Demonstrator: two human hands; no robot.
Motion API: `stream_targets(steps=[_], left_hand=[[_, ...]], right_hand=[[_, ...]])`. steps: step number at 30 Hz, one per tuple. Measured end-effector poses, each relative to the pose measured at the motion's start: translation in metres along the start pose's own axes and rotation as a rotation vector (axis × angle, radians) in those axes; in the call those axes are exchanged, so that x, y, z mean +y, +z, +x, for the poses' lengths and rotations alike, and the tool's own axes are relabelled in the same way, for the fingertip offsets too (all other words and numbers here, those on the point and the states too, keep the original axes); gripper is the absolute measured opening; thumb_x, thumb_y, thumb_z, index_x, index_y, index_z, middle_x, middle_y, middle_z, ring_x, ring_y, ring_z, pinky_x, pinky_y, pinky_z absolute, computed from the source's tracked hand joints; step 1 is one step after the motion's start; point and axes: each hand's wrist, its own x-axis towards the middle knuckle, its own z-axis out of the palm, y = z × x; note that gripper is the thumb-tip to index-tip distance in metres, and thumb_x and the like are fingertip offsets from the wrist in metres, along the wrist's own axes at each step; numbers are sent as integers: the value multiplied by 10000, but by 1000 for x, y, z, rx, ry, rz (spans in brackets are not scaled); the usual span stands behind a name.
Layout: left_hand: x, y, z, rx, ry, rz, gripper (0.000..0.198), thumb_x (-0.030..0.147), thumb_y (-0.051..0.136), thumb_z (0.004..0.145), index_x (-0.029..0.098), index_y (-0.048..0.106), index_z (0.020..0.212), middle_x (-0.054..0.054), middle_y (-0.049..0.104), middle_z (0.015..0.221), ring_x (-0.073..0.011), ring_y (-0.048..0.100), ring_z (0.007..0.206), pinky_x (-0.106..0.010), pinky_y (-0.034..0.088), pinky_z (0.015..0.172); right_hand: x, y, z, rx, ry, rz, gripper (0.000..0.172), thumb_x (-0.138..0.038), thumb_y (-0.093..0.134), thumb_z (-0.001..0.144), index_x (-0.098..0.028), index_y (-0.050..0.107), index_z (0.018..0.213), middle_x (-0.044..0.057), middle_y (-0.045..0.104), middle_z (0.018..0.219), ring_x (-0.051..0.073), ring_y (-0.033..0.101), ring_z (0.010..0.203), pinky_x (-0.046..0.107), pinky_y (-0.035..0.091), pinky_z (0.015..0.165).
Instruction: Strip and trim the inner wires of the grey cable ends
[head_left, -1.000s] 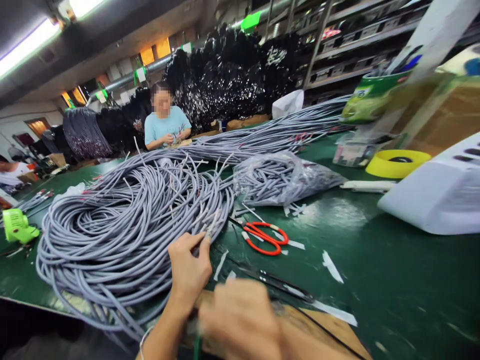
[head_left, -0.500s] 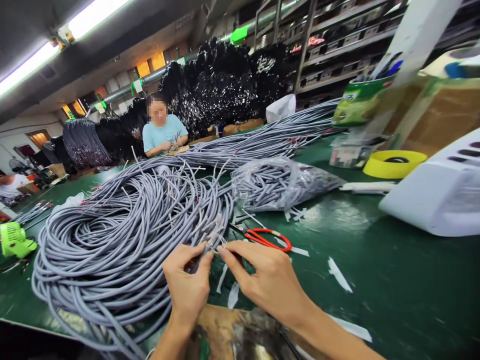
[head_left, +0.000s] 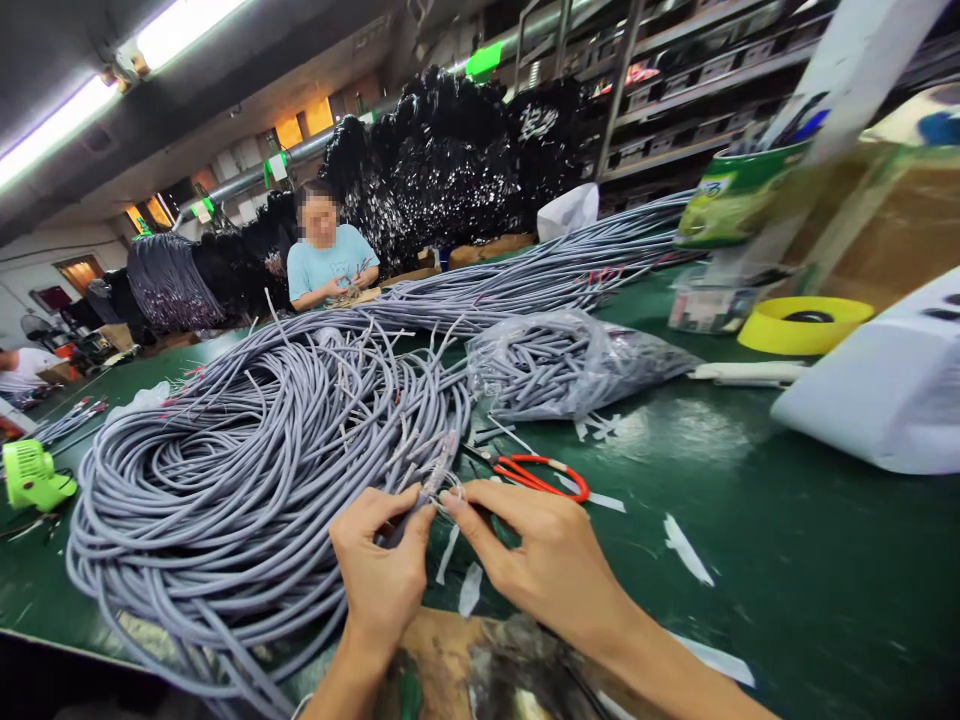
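Between thumb and fingers, my left hand pinches a grey cable whose stripped end shows braided shielding and points up and away. Close beside it, my right hand has its thumb and forefinger pressed together on thin pale strands at that end. My fingers partly hide the cable's grey jacket. A big coil of grey cables lies just left of my hands. Beyond my right hand, scissors with red handles rest on the green table.
A clear plastic bag of short grey pieces lies past the scissors. White strips are scattered at right, near a yellow ring and a white plastic object. Brown board lies under my wrists. A co-worker sits across the table.
My right finger and thumb have shifted slightly at the stripped end, and the pale strands now curve up in a small loop. The view has turned slightly; both hands keep their pinch.
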Motion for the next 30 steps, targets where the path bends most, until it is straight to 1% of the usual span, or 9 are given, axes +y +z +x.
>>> stream_targets(steps=[3,8,10,12,15,18,24,27,30], left_hand=[[-1,1,-1,-12,20,20,108,165,620,722,136,717,759,-19,626,575,-111,511,496,-212,395,466],[-3,5,-3,-35,113,101,129,147,579,750,135,702,785,-16,606,578,-104,507,493,-203,410,470],[-2,7,-4,-33,160,140,140,133,561,760,136,696,797,-12,592,570,-102,501,487,-203,414,473],[-1,7,-3,-28,192,161,148,122,545,768,130,690,797,-16,588,573,-103,504,491,-204,417,477],[0,7,-3,-21,184,177,160,114,529,771,128,688,785,-21,584,577,-106,508,498,-204,418,478],[1,7,-4,-29,143,180,165,118,528,769,144,691,769,-12,569,563,-105,495,486,-204,407,464],[-3,5,-5,32,165,60,209,158,510,812,134,686,922,-49,611,658,-126,555,576,-218,445,515],[-2,3,-5,58,150,47,219,167,499,823,134,686,933,-61,617,691,-132,564,603,-218,446,519],[-1,2,-4,76,124,78,193,185,518,814,142,695,880,-42,597,649,-115,520,538,-209,408,468]], right_hand=[[2,1,1,-58,72,82,358,-253,404,862,-167,561,553,0,574,479,106,508,411,208,348,427],[9,7,3,-272,315,396,408,-352,370,864,-160,514,534,-15,500,447,95,455,403,190,346,380],[9,8,2,-262,338,405,402,-350,380,861,-158,514,535,-12,513,456,96,466,409,190,361,385],[6,8,0,-166,267,300,380,-307,392,868,-157,530,546,-15,518,447,91,457,387,192,350,378],[1,7,-4,38,18,125,319,-208,411,871,-160,563,595,0,575,488,95,508,409,197,382,427],[-3,8,-6,136,-147,48,297,-161,417,869,-168,562,610,15,603,516,108,559,455,201,415,482],[-6,7,0,23,35,100,366,-258,376,899,-176,515,571,-43,464,418,72,402,334,185,322,359],[-5,2,2,-35,31,113,377,-278,374,898,-172,539,576,-38,469,412,75,399,338,188,318,354],[-4,-3,3,-9,11,111,360,-275,390,892,-171,563,594,-24,520,434,79,424,345,192,341,370]])
